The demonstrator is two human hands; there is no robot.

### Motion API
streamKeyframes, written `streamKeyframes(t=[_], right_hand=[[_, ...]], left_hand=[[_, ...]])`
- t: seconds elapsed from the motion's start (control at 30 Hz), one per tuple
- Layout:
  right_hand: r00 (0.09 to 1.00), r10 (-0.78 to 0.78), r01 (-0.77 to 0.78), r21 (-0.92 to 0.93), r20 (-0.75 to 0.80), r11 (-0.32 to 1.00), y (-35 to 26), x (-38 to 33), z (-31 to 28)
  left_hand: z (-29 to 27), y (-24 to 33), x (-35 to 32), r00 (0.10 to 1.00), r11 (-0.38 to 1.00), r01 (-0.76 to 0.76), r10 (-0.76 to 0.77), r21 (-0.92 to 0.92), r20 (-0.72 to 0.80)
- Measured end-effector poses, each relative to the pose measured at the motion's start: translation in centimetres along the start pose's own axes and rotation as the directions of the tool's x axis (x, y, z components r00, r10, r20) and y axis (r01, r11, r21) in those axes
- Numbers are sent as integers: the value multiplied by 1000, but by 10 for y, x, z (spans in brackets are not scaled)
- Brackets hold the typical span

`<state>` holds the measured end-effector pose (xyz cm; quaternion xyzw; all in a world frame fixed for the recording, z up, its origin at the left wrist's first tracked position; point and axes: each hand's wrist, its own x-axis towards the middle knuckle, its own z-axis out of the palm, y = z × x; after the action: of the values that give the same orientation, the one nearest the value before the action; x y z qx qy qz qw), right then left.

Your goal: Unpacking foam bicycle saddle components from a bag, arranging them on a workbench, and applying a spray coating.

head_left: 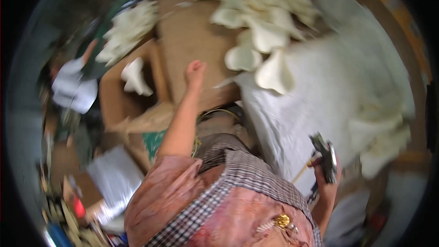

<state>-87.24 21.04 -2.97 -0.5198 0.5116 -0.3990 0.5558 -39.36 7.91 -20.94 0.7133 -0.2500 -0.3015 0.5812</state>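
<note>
My left hand [195,72] is raised above a brown cardboard surface [183,41], its fingers curled closed, with nothing showing in it. At the lower right, my right hand [325,184] grips a dark and silver metal hand tool [325,158]. Blur hides the tool's exact kind. A thin yellowish line, perhaps a hose, shows beside it. Ahead and to the right of my left hand lies a heap of cream-white, petal-shaped, foam-like pieces [267,27]. It spreads from the brown surface onto a large white plastic-like covering [315,91].
An open cardboard box [109,96] stands to the left, with one cream piece [136,77] at it. Behind it is another cream stack [130,29]. A person in a white top [75,84] is at far left. More cream pieces [382,142] lie at right.
</note>
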Motion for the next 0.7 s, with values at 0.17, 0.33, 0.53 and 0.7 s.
streamKeyframes(t=[0.17, 0.33, 0.53, 0.7], right_hand=[[985, -59, 54, -38, -163, 998, -9, -14, 18], [908, 40, -58, -32, -417, 998, -5, -61, 53], [789, 39, -142, -119, -613, 983, -5, -91, 60], [718, -44, -133, -199, -695, 971, -26, -120, 42]], left_hand=[[146, 21, 3, 880, 992, 103, -128, 79, 458], [202, -36, -4, 775, 891, -286, -1, 352, 633], [174, 34, 20, 770, 808, -508, 270, 299, 578], [130, 58, 164, 806, 978, -196, 121, 68, 580]])
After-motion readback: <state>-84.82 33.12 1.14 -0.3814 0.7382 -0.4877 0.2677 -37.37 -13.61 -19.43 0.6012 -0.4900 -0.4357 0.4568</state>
